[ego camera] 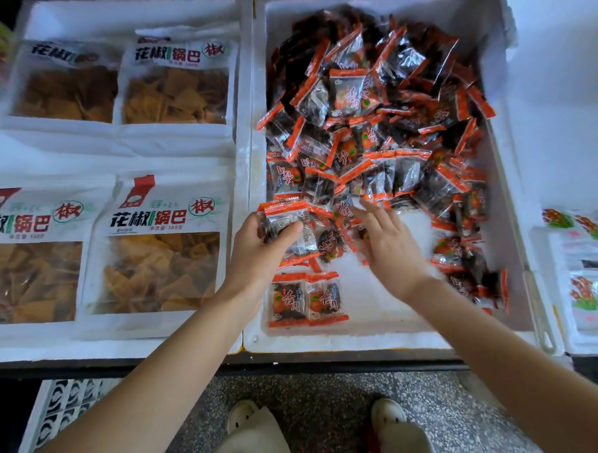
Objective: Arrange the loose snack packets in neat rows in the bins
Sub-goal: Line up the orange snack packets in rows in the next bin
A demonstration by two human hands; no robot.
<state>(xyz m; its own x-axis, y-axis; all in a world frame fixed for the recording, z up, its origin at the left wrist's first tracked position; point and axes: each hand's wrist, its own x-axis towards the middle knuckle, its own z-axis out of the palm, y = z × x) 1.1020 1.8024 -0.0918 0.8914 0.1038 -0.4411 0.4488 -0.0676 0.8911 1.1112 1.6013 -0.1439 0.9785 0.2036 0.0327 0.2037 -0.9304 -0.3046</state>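
Left hand (257,253) clasped around a packet stack (285,222), right hand (389,249) loose-fingered just beside it

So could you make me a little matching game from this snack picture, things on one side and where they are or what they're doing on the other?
Things:
1. left hand
2. right hand
3. two small orange-edged plastic packets, side by side
4. large white bags of yellow crisps

Places or states:
A. in the left white foam bin
B. lying flat in the near-left corner of the middle bin
C. gripping a bunch of small packets
D. open, fingers spread at the loose pile

Pairs: 1-C, 2-D, 3-B, 4-A
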